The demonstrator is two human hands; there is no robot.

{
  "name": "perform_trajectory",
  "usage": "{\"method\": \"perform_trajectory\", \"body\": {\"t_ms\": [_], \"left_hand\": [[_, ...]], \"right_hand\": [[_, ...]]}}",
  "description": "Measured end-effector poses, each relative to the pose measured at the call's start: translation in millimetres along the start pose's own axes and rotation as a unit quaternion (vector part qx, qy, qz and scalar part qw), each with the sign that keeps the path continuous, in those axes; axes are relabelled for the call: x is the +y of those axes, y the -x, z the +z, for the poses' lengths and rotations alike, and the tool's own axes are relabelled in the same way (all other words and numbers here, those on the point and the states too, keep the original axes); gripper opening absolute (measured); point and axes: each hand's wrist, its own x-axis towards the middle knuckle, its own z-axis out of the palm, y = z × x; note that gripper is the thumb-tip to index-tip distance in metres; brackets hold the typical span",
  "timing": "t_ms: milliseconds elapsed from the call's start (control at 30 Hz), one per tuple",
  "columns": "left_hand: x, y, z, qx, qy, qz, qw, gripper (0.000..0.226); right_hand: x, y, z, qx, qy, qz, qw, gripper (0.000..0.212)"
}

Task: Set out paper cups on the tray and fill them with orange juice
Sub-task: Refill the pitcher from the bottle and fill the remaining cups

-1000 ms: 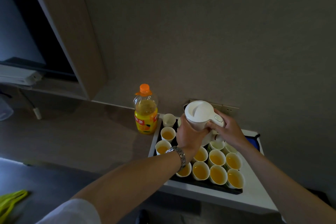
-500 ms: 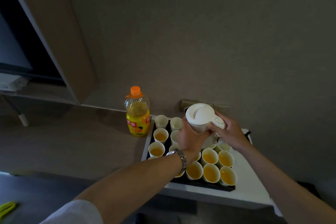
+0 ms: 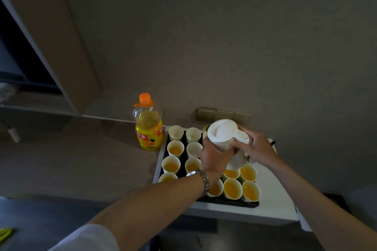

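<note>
The left hand (image 3: 213, 158) holds the side of a white kettle (image 3: 224, 135). The right hand (image 3: 255, 145) grips its handle. Under both hands, paper cups (image 3: 232, 188) sit on a black tray (image 3: 228, 203). The orange juice bottle (image 3: 149, 126) stands left of the left hand.

One juice bottle (image 3: 149, 128), one white jug (image 3: 224, 135), one black tray (image 3: 228, 203), three empty cups (image 3: 175, 132), at least nine filled cups (image 3: 232, 188).

Smooth white plastic jug (image 3: 223, 136); matt paper cups (image 3: 232, 188); clear glossy plastic bottle (image 3: 149, 126); shiny metal watch (image 3: 203, 179); matt black tray (image 3: 224, 203).
</note>
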Motion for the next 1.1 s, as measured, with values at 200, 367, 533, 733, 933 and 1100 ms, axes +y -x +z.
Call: {"method": "perform_trajectory", "body": {"t_ms": [200,367,533,733,933,1100], "left_hand": [[-2.5,-1.2,1.7,-0.015,0.016,-0.024,0.999,0.104],[-1.7,-0.3,1.2,-0.019,0.018,-0.041,0.999,0.102],[0.1,1.3,-0.3,-0.031,0.02,-0.046,0.998,0.098],[2.8,6.6,-1.3,-0.038,0.021,-0.032,0.999,0.087],[1.7,11.7,0.9,-0.037,0.031,-0.041,0.998,0.093],[-0.3,11.6,3.8,-0.039,0.021,-0.042,0.998,0.1]], "right_hand": [[0.7,-2.5,0.8,-0.002,0.011,0.011,1.0,0.071],[-0.4,-2.6,1.3,-0.002,0.017,0.007,1.0,0.071],[1.1,-2.8,0.8,0.008,0.016,0.002,1.0,0.073],[-0.7,2.6,-0.9,0.01,0.018,0.006,1.0,0.07],[0.3,8.1,-2.8,0.016,0.018,0.003,1.0,0.069],[-1.9,12.3,-3.2,0.026,0.023,0.007,0.999,0.069]]}}
